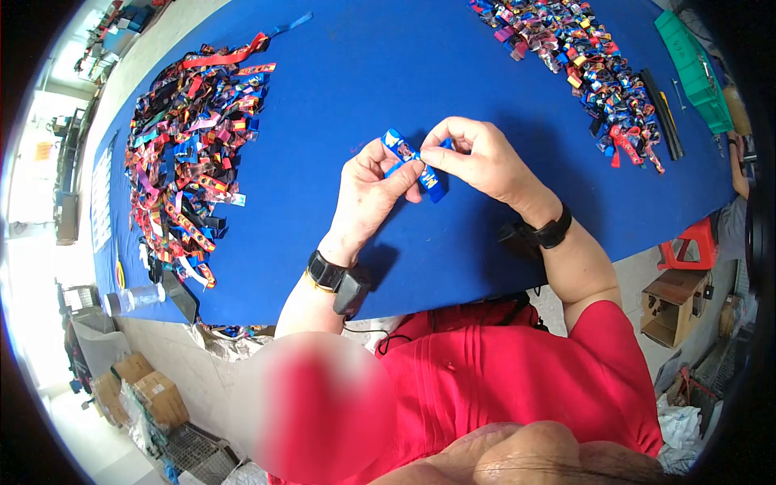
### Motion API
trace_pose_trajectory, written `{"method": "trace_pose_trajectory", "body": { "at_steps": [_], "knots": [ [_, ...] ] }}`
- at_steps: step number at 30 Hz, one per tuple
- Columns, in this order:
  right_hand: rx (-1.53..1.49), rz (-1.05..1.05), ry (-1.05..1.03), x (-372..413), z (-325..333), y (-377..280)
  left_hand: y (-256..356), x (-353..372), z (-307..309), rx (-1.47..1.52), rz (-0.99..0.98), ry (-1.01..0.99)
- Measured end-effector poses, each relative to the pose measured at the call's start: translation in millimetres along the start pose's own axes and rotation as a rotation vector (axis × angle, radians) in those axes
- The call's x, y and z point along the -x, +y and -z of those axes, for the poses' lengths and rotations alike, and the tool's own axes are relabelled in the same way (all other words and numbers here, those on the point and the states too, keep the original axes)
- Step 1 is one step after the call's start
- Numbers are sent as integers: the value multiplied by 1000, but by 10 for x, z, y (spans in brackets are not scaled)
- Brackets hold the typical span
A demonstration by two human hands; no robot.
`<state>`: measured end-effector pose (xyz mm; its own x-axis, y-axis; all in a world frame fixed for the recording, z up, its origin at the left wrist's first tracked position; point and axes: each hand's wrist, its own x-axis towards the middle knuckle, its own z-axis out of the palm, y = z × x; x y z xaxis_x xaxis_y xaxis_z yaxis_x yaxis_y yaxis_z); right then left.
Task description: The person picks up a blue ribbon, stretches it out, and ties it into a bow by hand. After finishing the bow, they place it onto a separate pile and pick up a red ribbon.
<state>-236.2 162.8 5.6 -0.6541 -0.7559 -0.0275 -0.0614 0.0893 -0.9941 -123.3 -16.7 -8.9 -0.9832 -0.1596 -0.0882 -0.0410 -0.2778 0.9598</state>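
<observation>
Crosswise between both hands, the patterned blue strap (432, 184) slants from far left to near right, the left hand (364, 194) and right hand (489, 163) pinching it near its middle.

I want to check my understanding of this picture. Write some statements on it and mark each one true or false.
1. The left hand and right hand hold a blue printed strip. True.
2. The table is bright yellow. False: the table is blue.
3. Both wrists wear something black. True.
4. The red stool is on the table. False: the red stool is beside it, lower down.
</observation>
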Motion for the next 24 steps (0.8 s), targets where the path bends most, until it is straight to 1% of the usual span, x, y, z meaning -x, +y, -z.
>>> {"method": "trace_pose_trajectory", "body": {
  "at_steps": [1, 4, 5, 8, 11, 14, 15, 18, 22, 24],
  "knots": [
    [-36, 10, 16, 3, -19, 26, -18, 1, 6, -29, -9, 6],
    [-20, 1, 20, 27, -20, 20, -9, -10, 9, -74, -14, 4],
    [58, 4, 28, 42, -16, -44, -8, -10, 11, -90, -14, 12],
    [141, 24, 28, 30, -14, 11, -18, -18, 10, -96, -19, 25],
    [142, 56, 36, 47, -12, -15, -7, -15, -14, -95, -23, 27],
    [166, 30, 31, 40, 9, 13, -32, -22, 31, -118, -21, 0],
    [224, 18, 31, 46, 18, -10, -24, -16, 26, -120, -23, -6],
    [308, 43, 38, 55, 17, -71, -14, -6, 10, -111, -19, -15],
    [455, 154, 119, 51, -37, -58, -55, -22, 14, -94, -11, -7],
    [371, 153, 155, 45, -40, -51, -72, -25, 11, -61, -14, -7]
  ]
}}
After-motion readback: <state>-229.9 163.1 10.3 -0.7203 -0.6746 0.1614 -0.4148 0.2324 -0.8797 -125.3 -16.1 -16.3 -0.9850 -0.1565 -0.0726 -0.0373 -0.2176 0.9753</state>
